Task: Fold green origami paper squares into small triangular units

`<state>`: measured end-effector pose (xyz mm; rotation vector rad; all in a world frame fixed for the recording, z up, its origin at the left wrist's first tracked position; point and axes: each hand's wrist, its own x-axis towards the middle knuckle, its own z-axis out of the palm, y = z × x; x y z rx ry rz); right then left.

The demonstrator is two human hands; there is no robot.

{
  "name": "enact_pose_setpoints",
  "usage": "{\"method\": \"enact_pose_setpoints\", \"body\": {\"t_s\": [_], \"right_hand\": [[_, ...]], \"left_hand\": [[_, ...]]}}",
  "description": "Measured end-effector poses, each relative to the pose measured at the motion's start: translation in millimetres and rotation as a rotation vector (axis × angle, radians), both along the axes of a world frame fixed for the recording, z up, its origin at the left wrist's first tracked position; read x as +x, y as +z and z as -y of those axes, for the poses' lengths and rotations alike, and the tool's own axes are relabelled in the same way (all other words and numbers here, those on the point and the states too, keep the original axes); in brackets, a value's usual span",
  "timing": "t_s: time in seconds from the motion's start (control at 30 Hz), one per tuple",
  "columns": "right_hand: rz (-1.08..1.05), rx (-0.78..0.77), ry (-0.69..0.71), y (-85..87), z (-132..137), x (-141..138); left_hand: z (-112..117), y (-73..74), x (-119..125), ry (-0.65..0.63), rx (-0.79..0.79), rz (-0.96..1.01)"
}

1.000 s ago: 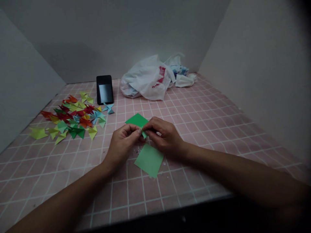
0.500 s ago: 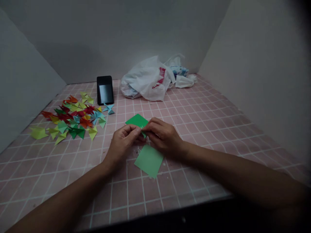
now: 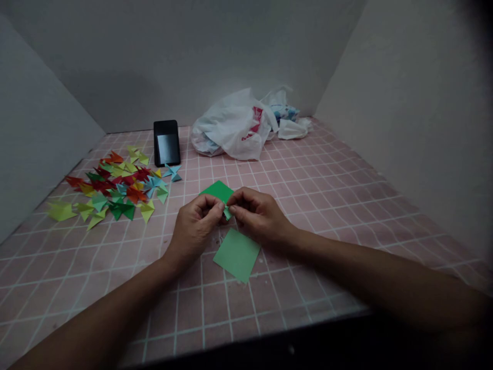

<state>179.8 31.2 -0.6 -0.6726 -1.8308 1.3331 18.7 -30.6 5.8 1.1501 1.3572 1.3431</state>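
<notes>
Two bare hands are meeting over a pink checked cloth point(image 3: 327, 205), and a small green piece point(image 3: 227, 215) of paper is sitting between their fingertips, near the middle of the view. The left hand point(image 3: 196, 221) is pinching it from the left, thumb against curled fingers; the right hand point(image 3: 264, 218) is closing thumb and forefinger on its other side. The piece is therefore lying just to the right of the left fingertips and just to the left of the right ones, with neither hand clearly nearer, as both seem to be touching it. A short bit is showing below the fingertips, pointing towards the wearer; the fingers are hiding the rest, so its long axis cannot be told for certain. Just beyond the hands, a dark green sheet point(image 3: 217, 190) is lying partly covered by them; on the near side, a pale green sheet point(image 3: 236, 256) is lying flat, one corner towards the wearer. Off to the left, many folded shapes point(image 3: 122, 209) in red, yellow, green and blue are spreading out. Behind them a phone point(image 3: 167, 146) is standing, and a white bag point(image 3: 233, 123) is slumping farther right.
</notes>
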Motion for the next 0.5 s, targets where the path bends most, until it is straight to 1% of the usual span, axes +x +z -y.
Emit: {"method": "enact_pose_setpoints", "body": {"t_s": [0.07, 0.13, 0.3, 0.5], "right_hand": [[-0.009, -0.085, 0.012, -0.6, -0.5, -1.0], [-0.018, -0.133, 0.009, -1.6, -1.0, -1.7], [-0.047, -0.196, 0.024, -1.5, -0.7, -1.5], [-0.037, -0.248, 0.045, -0.2, 0.1, -1.3]], "left_hand": [[0.1, 0.5, 0.3, 0.004, 0.004, -0.002], [-0.2, 0.8, 0.7, 0.003, 0.007, -0.006], [-0.5, 0.5, 1.5, 0.010, 0.040, -0.078], [1.0, 1.3, 2.9, 0.001, 0.038, -0.097]]}}
